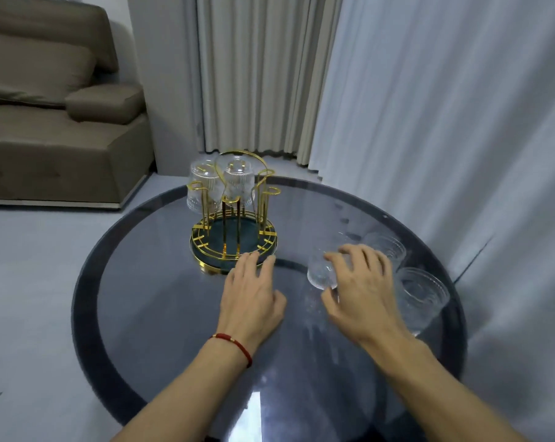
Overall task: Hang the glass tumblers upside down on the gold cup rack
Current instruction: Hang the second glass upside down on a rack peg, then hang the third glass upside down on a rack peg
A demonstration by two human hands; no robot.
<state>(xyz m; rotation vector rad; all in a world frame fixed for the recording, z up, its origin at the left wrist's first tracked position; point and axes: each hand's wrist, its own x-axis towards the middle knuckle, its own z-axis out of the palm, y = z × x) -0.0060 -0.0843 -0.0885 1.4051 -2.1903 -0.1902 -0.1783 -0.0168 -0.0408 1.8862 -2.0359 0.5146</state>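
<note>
The gold cup rack [233, 240] stands on the round dark glass table [161, 301]. Two ribbed glass tumblers hang upside down on its far prongs, one at the left [203, 189] and one in the middle [238, 180]. Empty gold prongs [270, 189] show on the rack's right side. My left hand [252, 295] rests open at the rack's front rim, fingertips touching it. My right hand [359, 285] wraps a clear tumbler [321, 272] tilted on its side. Two more tumblers stand on the table, one behind that hand [388, 247] and one to its right [424, 295].
A brown sofa [53, 116] fills the far left. Pale curtains [429, 106] hang behind and right of the table, close to its right edge. Grey floor [30, 282] lies to the left.
</note>
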